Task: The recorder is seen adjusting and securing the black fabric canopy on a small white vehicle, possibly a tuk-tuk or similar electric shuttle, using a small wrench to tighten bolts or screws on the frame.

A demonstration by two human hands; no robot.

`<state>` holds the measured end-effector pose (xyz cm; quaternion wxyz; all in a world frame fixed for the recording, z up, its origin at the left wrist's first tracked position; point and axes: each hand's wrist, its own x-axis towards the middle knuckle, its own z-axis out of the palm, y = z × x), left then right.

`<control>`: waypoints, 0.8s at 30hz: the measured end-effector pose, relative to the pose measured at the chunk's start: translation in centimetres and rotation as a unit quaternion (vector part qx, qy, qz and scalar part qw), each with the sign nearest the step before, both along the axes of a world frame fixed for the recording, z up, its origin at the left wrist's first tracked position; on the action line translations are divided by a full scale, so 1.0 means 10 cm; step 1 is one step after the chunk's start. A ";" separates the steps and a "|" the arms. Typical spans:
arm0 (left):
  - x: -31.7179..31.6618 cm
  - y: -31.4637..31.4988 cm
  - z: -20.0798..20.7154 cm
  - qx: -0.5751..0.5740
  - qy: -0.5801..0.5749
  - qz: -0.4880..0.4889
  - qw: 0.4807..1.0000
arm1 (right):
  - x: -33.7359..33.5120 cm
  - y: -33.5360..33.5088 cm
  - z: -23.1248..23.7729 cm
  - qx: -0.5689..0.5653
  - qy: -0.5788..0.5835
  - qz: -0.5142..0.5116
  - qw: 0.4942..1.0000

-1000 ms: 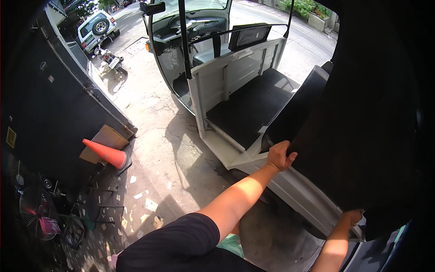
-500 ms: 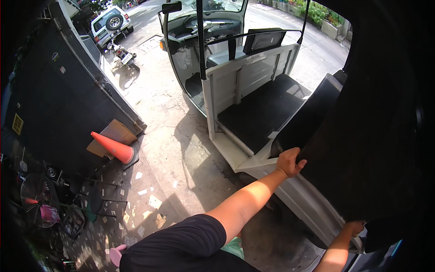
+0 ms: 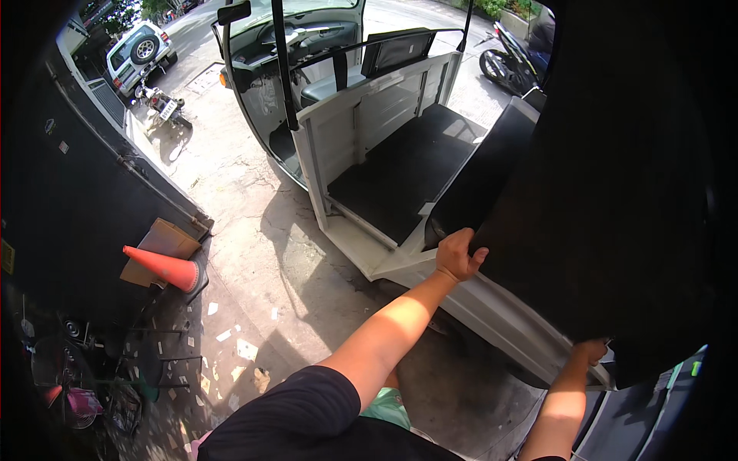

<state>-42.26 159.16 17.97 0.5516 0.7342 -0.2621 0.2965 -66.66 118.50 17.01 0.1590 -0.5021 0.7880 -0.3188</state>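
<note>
A grey-white three-wheeled passenger vehicle (image 3: 500, 316) stands before me, its open side facing left. A large black fabric cover (image 3: 600, 223) hangs down on the right over its rear. My left hand (image 3: 461, 255) is closed on the cover's front edge, thumb up, beside the black bench seat (image 3: 488, 165). Lower down, my right hand (image 3: 590, 352) is closed at the cover's bottom rear corner, near the end of the body panel; its fingertips are partly hidden. Ahead of the seat lies a black floor mat (image 3: 403, 173).
An orange traffic cone (image 3: 163, 266) leans against cardboard (image 3: 157, 240) by a dark gate (image 3: 69, 192). A fan and other clutter lie at lower left. A parked motorcycle (image 3: 161, 106) and a white off-road car (image 3: 138, 50) stand farther off. Another motorcycle (image 3: 509, 65) is on the road.
My view has turned to the right, so the scene sits farther left. A motorcycle has come into view on the road. Both hands keep hold of the cover.
</note>
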 end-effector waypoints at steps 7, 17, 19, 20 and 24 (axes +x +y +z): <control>-0.01 0.13 -0.02 0.017 0.022 -0.013 1.000 | 0.13 0.49 0.19 0.014 -0.003 0.020 1.000; 0.01 0.47 0.32 0.122 0.204 -0.241 0.941 | -0.01 0.38 0.24 0.003 -0.004 -0.011 1.000; 0.10 0.54 0.34 0.128 0.205 -0.261 0.935 | 0.00 0.32 0.13 -0.014 0.012 -0.023 1.000; 0.12 0.59 0.33 0.133 0.207 -0.283 0.927 | -0.05 0.27 0.02 -0.013 0.013 -0.021 1.000; 0.04 0.63 0.36 0.096 0.279 -0.308 0.904 | -0.53 0.18 -0.77 -0.343 0.004 0.029 0.939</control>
